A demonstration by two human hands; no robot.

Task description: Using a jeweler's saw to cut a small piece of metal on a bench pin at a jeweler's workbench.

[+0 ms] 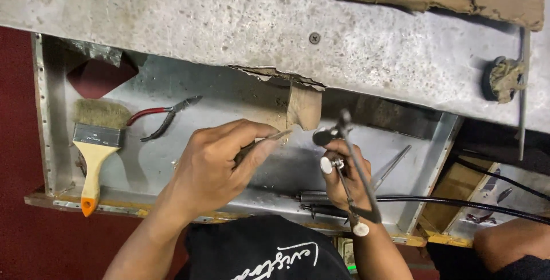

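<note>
Left hand [215, 162] seen closed in a pinch around a slim metal tool [260, 144], thumb and forefinger clamped along its shaft, no gap showing between them. Long axis of that tool ran from the pinch outward to the right and slightly up, its tip ending near the worn wooden peg [303, 106] jutting from the bench edge. Right hand [344, 177] sat just right of the left, curled shut around a wire-framed clamp [346, 159] with pale round knobs; fingers wrapped tight, though how firmly the small dark piece [323, 136] at the clamp's upper end was gripped could not be told. That dark piece lay just right of the tool tip, close beside it but seemingly apart, so the left hand's tool was the nearer thing to it. Farther left of the left-hand pinch, well apart, lay red-handled pliers [163, 116] and a flat paintbrush [97, 148] in the metal tray [46, 114]. Right of the right-hand grip ran a thin metal rod [392, 168] and a black cable [458, 202]. Above both grips stretched the grey pitted bench top [229, 16].
</note>
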